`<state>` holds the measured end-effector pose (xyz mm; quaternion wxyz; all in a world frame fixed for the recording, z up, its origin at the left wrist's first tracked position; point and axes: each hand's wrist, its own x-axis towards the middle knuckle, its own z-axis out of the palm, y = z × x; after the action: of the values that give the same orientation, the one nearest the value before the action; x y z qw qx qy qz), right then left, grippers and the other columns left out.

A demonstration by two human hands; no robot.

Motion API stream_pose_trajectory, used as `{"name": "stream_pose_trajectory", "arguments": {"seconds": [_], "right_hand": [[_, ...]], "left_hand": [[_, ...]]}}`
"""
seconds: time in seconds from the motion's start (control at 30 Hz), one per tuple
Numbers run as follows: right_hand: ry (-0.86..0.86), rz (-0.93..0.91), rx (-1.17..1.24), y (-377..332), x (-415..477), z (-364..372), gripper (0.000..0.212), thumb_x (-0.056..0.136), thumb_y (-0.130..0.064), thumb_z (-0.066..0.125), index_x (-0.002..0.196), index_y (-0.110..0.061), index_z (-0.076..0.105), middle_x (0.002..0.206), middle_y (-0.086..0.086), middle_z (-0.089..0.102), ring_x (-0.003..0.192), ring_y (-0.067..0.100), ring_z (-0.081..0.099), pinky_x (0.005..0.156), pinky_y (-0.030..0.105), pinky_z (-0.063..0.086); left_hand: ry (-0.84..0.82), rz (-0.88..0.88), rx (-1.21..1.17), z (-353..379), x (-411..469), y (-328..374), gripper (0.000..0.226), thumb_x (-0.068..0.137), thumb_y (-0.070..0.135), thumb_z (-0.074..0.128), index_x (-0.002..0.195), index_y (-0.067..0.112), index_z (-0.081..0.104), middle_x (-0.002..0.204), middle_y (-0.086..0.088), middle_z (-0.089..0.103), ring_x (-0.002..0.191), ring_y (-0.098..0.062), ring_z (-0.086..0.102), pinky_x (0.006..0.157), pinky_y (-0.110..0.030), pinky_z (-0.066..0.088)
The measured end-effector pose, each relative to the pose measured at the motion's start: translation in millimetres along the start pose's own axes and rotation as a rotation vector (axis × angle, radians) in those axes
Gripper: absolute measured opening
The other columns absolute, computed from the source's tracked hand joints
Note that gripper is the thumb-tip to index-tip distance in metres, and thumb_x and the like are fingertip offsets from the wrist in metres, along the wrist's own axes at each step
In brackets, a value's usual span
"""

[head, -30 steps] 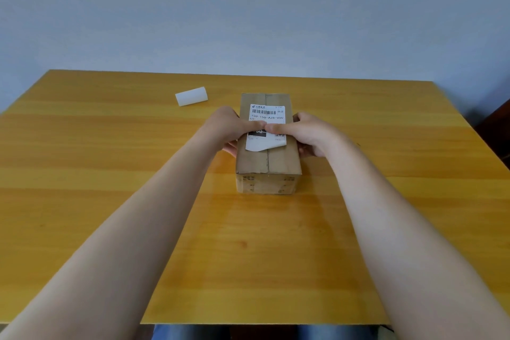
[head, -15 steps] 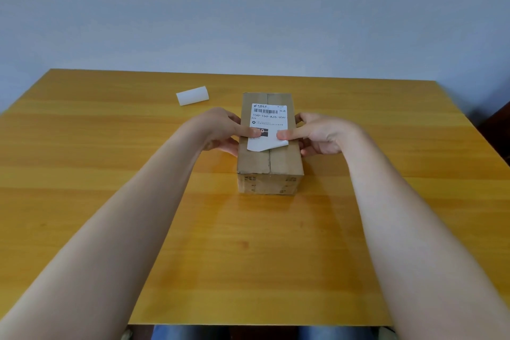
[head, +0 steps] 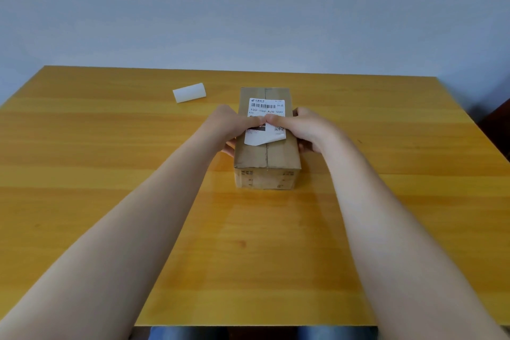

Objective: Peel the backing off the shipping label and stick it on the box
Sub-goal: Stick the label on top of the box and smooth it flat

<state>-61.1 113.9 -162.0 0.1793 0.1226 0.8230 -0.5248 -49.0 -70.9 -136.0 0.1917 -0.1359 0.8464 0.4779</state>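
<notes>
A brown cardboard box (head: pixel 278 157) stands lengthwise in the middle of the table. A white shipping label (head: pixel 266 105) with a barcode lies on its top, and the label's near edge curls up a little. My left hand (head: pixel 234 124) grips the box's left side and my right hand (head: pixel 306 127) grips its right side. Both thumbs rest on the label and meet tip to tip across its middle, hiding that strip of print.
A curled white backing strip (head: pixel 189 92) lies on the yellow wooden table (head: pixel 110 146), to the left of the box and a little beyond it. A plain wall rises behind the table's far edge.
Half a second ago my thumbs sat apart near the label's lower side edges. They have slid inward and slightly away from me until they touch. The box has stayed put.
</notes>
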Motion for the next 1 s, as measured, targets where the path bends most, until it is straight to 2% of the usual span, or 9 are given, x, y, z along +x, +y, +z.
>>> {"name": "stream_pose_trajectory", "arguments": {"seconds": [0.1, 0.27, 0.33, 0.43, 0.5, 0.6, 0.7, 0.87, 1.0], "right_hand": [[-0.065, -0.004, 0.035, 4, -2, -3, 0.063, 0.072, -0.053, 0.09, 0.122, -0.024, 0.064, 0.111, -0.001, 0.08, 0.091, 0.022, 0.076, 0.061, 0.031, 0.05], [-0.15, -0.017, 0.053, 7, -7, -8, 0.054, 0.08, -0.035, 0.091, 0.127, -0.032, 0.063, 0.116, -0.004, 0.077, 0.1, 0.02, 0.073, 0.075, 0.036, 0.054], [-0.164, -0.019, 0.064, 8, -8, -8, 0.049, 0.081, -0.034, 0.09, 0.122, -0.036, 0.065, 0.115, -0.007, 0.078, 0.103, 0.019, 0.073, 0.08, 0.038, 0.054], [-0.144, -0.038, 0.117, 9, -7, -6, 0.049, 0.083, -0.036, 0.088, 0.128, -0.036, 0.067, 0.112, -0.01, 0.08, 0.097, 0.016, 0.073, 0.066, 0.029, 0.049], [-0.097, -0.069, 0.189, 8, -3, -2, 0.05, 0.084, -0.036, 0.087, 0.13, -0.036, 0.069, 0.11, -0.011, 0.081, 0.096, 0.015, 0.076, 0.063, 0.027, 0.052], [-0.019, -0.149, 0.287, 5, 8, 3, 0.05, 0.086, -0.03, 0.086, 0.134, -0.034, 0.071, 0.112, -0.009, 0.082, 0.097, 0.014, 0.08, 0.078, 0.033, 0.064], [0.01, -0.195, 0.278, -5, 25, 2, 0.049, 0.087, -0.029, 0.085, 0.135, -0.031, 0.072, 0.113, -0.009, 0.082, 0.094, 0.011, 0.08, 0.083, 0.035, 0.066], [-0.068, -0.205, 0.229, -17, 52, -6, 0.054, 0.083, -0.029, 0.089, 0.133, -0.038, 0.071, 0.112, -0.012, 0.082, 0.096, 0.011, 0.08, 0.087, 0.037, 0.065], [-0.157, -0.201, 0.167, -19, 69, -12, 0.063, 0.079, -0.025, 0.092, 0.133, -0.043, 0.067, 0.106, -0.015, 0.082, 0.092, 0.01, 0.08, 0.083, 0.037, 0.065]], "left_hand": [[-0.045, 0.012, 0.022, -5, 0, -1, 0.046, 0.086, 0.044, 0.084, 0.11, 0.007, 0.071, 0.094, -0.008, 0.079, 0.076, -0.022, 0.078, 0.047, -0.031, 0.063], [-0.089, 0.054, 0.055, -10, -1, -3, 0.036, 0.087, 0.037, 0.084, 0.106, 0.009, 0.072, 0.091, -0.005, 0.08, 0.071, -0.018, 0.079, 0.053, -0.03, 0.064], [-0.096, 0.065, 0.032, -10, -2, -5, 0.034, 0.086, 0.036, 0.085, 0.105, 0.01, 0.072, 0.091, -0.004, 0.08, 0.069, -0.016, 0.078, 0.053, -0.028, 0.064], [-0.059, 0.075, -0.028, -8, 0, -8, 0.031, 0.084, 0.035, 0.087, 0.099, 0.012, 0.072, 0.088, -0.002, 0.08, 0.06, -0.01, 0.076, 0.048, -0.026, 0.061], [-0.01, 0.104, -0.095, -6, 5, -8, 0.028, 0.082, 0.032, 0.089, 0.099, 0.014, 0.074, 0.089, -0.001, 0.08, 0.062, -0.01, 0.076, 0.047, -0.025, 0.059], [0.057, 0.143, -0.183, -5, 15, -6, 0.03, 0.081, 0.03, 0.09, 0.106, 0.018, 0.078, 0.089, 0.002, 0.081, 0.068, -0.01, 0.077, 0.048, -0.025, 0.06], [0.118, 0.177, -0.229, -6, 31, -4, 0.03, 0.08, 0.031, 0.09, 0.107, 0.023, 0.081, 0.089, 0.006, 0.082, 0.073, -0.011, 0.079, 0.058, -0.03, 0.065], [0.169, 0.203, -0.237, -10, 58, 3, 0.029, 0.079, 0.034, 0.089, 0.107, 0.027, 0.082, 0.09, 0.009, 0.082, 0.078, -0.01, 0.079, 0.059, -0.03, 0.064], [0.133, 0.227, -0.196, -15, 73, 6, 0.024, 0.082, 0.031, 0.087, 0.105, 0.03, 0.079, 0.088, 0.013, 0.08, 0.066, 0.0, 0.075, 0.05, -0.022, 0.06]]}}
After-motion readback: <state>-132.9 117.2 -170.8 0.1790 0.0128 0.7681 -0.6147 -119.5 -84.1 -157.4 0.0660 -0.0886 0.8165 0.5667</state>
